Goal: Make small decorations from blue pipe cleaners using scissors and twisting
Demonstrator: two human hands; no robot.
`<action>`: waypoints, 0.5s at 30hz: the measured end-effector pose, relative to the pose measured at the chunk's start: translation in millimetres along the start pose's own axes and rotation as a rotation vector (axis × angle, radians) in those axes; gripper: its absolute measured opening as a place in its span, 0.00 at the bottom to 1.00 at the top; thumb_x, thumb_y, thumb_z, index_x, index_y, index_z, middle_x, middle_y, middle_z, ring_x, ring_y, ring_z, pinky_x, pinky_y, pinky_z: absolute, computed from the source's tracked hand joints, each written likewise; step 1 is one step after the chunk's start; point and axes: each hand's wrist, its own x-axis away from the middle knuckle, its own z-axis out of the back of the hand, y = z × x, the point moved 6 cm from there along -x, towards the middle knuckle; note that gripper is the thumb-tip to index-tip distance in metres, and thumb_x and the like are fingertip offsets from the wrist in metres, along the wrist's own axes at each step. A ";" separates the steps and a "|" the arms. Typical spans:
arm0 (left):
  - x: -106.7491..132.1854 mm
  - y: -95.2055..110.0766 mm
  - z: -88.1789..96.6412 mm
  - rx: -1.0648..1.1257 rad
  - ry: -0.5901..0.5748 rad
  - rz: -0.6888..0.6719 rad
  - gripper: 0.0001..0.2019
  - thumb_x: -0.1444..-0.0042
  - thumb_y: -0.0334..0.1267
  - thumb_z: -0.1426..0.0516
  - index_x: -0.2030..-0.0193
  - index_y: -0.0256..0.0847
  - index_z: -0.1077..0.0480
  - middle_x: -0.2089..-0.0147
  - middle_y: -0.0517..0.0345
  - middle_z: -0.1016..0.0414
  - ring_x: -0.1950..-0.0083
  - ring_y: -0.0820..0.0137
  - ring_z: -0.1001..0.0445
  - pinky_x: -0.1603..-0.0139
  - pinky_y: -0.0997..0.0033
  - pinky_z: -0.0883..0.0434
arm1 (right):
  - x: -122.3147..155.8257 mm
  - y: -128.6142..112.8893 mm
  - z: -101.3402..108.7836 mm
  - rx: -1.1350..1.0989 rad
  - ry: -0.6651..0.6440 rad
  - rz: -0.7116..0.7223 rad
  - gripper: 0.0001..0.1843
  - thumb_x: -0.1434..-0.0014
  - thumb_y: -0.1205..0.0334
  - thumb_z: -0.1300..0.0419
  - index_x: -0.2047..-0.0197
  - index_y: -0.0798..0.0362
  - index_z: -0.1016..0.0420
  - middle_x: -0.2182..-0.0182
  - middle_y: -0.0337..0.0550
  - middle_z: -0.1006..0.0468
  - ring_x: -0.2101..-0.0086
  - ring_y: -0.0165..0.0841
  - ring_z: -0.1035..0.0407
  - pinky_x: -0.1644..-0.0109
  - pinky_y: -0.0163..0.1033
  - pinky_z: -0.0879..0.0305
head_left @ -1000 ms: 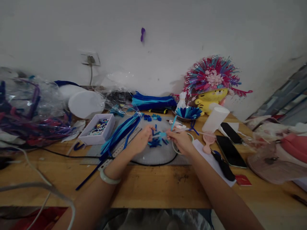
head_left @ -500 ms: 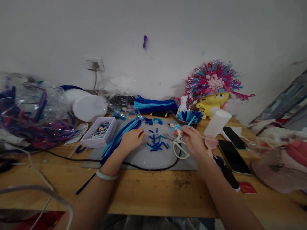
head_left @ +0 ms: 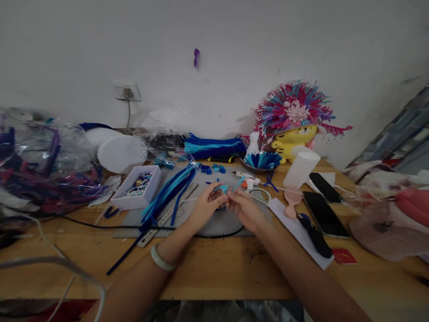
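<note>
My right hand (head_left: 246, 209) is pinched shut on a light-blue strip (head_left: 239, 183), its free end poking up past my fingers. My left hand (head_left: 207, 205) curls around the blue piece (head_left: 221, 188) between both hands, above the mat (head_left: 214, 222) — how firmly it grips, I cannot tell. Both look fuzzy, so I judge them light, soft and bendy, hardly slippery — though a hard squeeze might flatten them. I'd pinch the strip low and the piece by its edge.
</note>
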 end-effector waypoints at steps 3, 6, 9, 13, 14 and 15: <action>0.6 -2.3 -0.2 0.036 0.061 0.000 0.16 0.54 0.44 0.44 0.61 0.38 0.34 0.68 0.59 0.33 0.72 0.75 0.36 0.71 0.75 0.36 | 0.2 4.1 2.2 0.102 0.024 -0.003 0.11 0.62 0.58 0.34 0.79 0.55 0.31 0.82 0.34 0.32 0.78 0.24 0.39 0.72 0.32 0.44; -1.4 6.9 11.9 -0.170 0.121 -0.134 0.11 0.58 0.42 0.42 0.69 0.38 0.32 0.62 0.56 0.34 0.61 0.71 0.34 0.60 0.71 0.36 | -1.9 -0.4 10.3 0.168 0.098 0.032 0.13 0.61 0.53 0.36 0.78 0.55 0.29 0.81 0.35 0.32 0.79 0.24 0.42 0.73 0.33 0.45; -1.4 15.1 17.0 -0.349 0.125 -0.192 0.08 0.56 0.41 0.42 0.71 0.39 0.33 0.59 0.55 0.34 0.55 0.68 0.36 0.52 0.68 0.40 | -3.8 -7.0 16.2 0.257 0.157 0.086 0.16 0.58 0.49 0.40 0.75 0.55 0.26 0.81 0.37 0.31 0.79 0.25 0.42 0.75 0.33 0.46; 1.8 10.3 0.3 -0.402 -0.079 -0.071 0.05 0.52 0.37 0.48 0.67 0.40 0.36 0.66 0.58 0.31 0.65 0.71 0.34 0.61 0.69 0.36 | -4.1 -13.8 17.6 0.418 0.218 0.197 0.14 0.59 0.53 0.39 0.70 0.54 0.26 0.80 0.37 0.29 0.80 0.25 0.42 0.76 0.34 0.46; 3.4 8.5 -5.2 -0.397 -0.129 -0.055 0.06 0.52 0.37 0.48 0.66 0.40 0.36 0.65 0.58 0.31 0.65 0.71 0.34 0.61 0.69 0.35 | -3.8 -14.2 17.4 0.427 0.231 0.215 0.15 0.60 0.55 0.38 0.68 0.53 0.27 0.78 0.38 0.28 0.79 0.26 0.41 0.75 0.34 0.44; 4.8 7.4 -9.8 -0.385 -0.159 -0.055 0.07 0.52 0.37 0.48 0.64 0.40 0.36 0.64 0.57 0.30 0.64 0.70 0.33 0.61 0.69 0.35 | -3.5 -14.6 17.0 0.427 0.243 0.230 0.15 0.61 0.56 0.37 0.68 0.53 0.27 0.76 0.38 0.27 0.78 0.27 0.39 0.74 0.35 0.43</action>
